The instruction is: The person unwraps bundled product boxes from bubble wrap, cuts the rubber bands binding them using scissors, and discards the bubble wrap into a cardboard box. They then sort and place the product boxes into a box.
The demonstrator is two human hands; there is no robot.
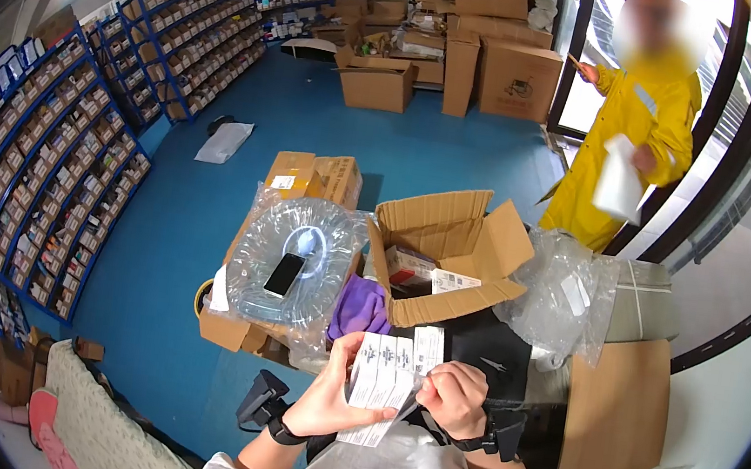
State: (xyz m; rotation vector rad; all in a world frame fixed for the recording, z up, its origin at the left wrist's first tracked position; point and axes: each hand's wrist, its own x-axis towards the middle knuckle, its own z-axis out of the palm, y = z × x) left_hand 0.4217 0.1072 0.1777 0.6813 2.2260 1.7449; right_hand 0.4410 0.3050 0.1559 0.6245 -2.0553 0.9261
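My left hand (329, 399) is wrapped round a row of small white medicine-type boxes (379, 380) with fine print, held in front of my chest. My right hand (455, 400) is closed, its fingertips pinched at the right edge of these boxes. What lies between those fingertips is too small to make out. Just above, another white printed box (429, 344) stands close to the bundle. Beyond my hands is an open cardboard carton (427, 314) with several small boxes inside. A purple cloth (361, 308) lies left of the carton.
A black phone (284, 275) rests on a clear plastic-wrapped ring-shaped item (251, 257). Clear plastic bags (564, 300) lie at right. A person in a yellow raincoat (630, 144) stands by the doorway, holding a white item (620, 180). Blue shelving (36, 174) lines the left; cartons (518, 79) stack behind.
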